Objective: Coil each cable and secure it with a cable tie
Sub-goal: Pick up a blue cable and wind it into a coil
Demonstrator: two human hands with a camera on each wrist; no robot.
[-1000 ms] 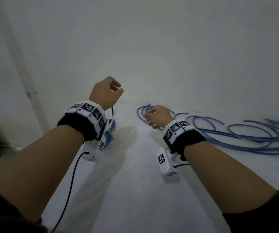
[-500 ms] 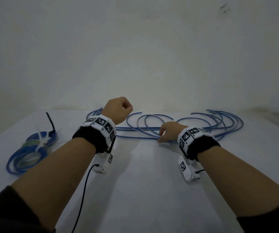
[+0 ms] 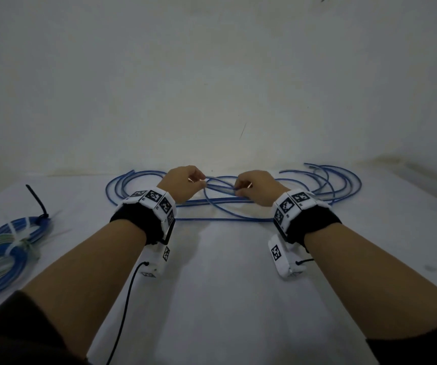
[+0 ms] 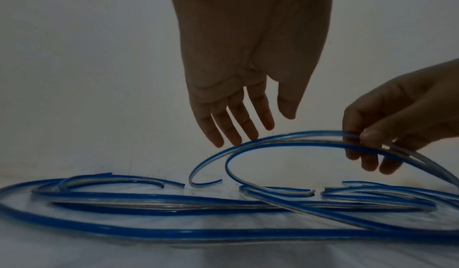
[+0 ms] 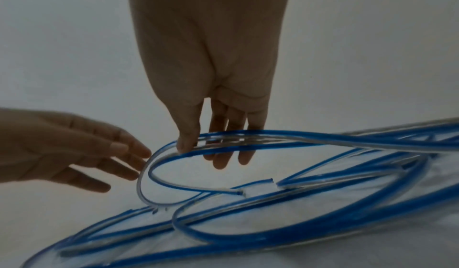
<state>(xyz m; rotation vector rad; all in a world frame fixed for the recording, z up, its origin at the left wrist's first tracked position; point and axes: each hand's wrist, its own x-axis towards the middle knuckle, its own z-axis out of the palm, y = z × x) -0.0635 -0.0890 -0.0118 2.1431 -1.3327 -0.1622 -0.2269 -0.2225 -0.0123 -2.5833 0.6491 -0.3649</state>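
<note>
Far to the left of the left hand (image 3: 183,184), I am seeing a coiled bundle (image 3: 6,248) of blue cable lying on the white table (image 3: 225,299), bound with pale ties; a black cable tie (image 3: 37,200) is sticking up from its far side. Bare tabletop is lying between that bundle and the left forearm.

The left hand is hovering over the loose cable (image 3: 238,204), fingers (image 4: 233,123) straight and spread, pointing down; the wrist view is showing the fingertips just above a raised loop (image 4: 273,140), and I cannot tell whether they are touching it. It is gripping nothing.

Between the two hands, the raised loop is arching up off the table, with two cut ends curling beneath it.

The right hand (image 3: 256,187) is pinching that loop: thumb (image 5: 188,135) pressing on the near side, fingers curled behind the strands, two strands running through the pinch together.

To the right of the right hand, the remaining loose cable is sprawling in wide overlapping arcs (image 3: 338,180) against the wall (image 3: 212,88), which is meeting the table right behind both hands. Toward me from the hands, beneath both forearms, the tabletop is lying open. Past the arcs, the table surface is running on rightward.
</note>
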